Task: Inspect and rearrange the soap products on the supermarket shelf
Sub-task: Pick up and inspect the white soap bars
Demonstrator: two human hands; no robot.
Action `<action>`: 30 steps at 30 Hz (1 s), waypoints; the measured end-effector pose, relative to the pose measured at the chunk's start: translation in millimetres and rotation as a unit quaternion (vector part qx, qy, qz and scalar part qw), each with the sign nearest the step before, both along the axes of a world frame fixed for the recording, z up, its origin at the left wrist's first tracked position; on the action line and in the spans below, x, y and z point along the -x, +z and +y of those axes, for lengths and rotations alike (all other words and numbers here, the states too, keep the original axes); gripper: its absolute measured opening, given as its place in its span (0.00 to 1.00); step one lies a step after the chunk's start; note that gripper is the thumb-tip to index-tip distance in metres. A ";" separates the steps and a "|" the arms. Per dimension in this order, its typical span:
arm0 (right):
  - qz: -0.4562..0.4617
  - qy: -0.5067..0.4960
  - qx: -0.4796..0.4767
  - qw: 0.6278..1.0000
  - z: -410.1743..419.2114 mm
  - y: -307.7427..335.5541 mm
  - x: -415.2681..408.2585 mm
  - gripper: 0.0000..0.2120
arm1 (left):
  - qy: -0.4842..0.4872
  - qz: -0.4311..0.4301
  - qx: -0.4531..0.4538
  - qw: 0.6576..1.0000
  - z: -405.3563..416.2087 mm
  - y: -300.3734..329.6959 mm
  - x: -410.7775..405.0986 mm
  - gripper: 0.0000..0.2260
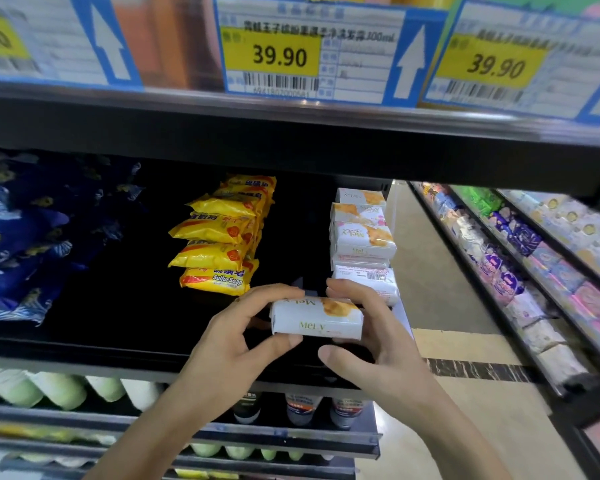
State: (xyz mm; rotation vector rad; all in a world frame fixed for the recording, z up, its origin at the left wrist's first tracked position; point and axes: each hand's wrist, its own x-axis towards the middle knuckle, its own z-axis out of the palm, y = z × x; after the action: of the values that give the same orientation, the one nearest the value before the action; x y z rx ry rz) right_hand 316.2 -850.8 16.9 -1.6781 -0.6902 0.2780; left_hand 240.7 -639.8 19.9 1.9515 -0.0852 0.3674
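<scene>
A white "MeLy" soap bar [317, 318] with an orange print is held in front of the dark shelf [118, 344]. My left hand [236, 337] grips its left end, thumb below and fingers over the top. My right hand [371, 344] holds its right end, fingers curled over the back and thumb underneath. Behind stands a stack of the same white soap bars [362, 237] at the shelf's right end. A pile of yellow sulfur soap packs [222, 237] sits in the shelf's middle.
Dark blue patterned packs [21, 237] fill the shelf's left. Price tags reading 39.90 [279, 57] hang on the shelf above. Bottles and tubes [302, 408] stand on lower shelves. An aisle floor [440, 271] and another shelf of colourful packs [534, 265] lie to the right.
</scene>
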 end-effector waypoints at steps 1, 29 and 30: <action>0.000 0.000 0.000 1.000 0.2 -0.3 -0.2 0.31 | -0.001 0.003 0.000 1.000 0.0 0.6 0.8 0.20; -0.076 0.017 0.030 0.997 3.1 3.0 9.8 0.49 | 0.012 0.065 0.093 0.993 -7.4 4.0 -2.8 0.16; -0.085 0.015 0.036 0.996 3.6 1.6 10.2 0.49 | 0.016 0.064 0.096 0.993 -7.8 4.4 -3.0 0.16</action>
State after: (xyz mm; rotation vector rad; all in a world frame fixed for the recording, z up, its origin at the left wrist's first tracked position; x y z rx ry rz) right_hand 305.9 -847.2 18.5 -1.7755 -0.8426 0.1844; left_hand 243.7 -647.6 24.4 1.7817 0.0617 0.2608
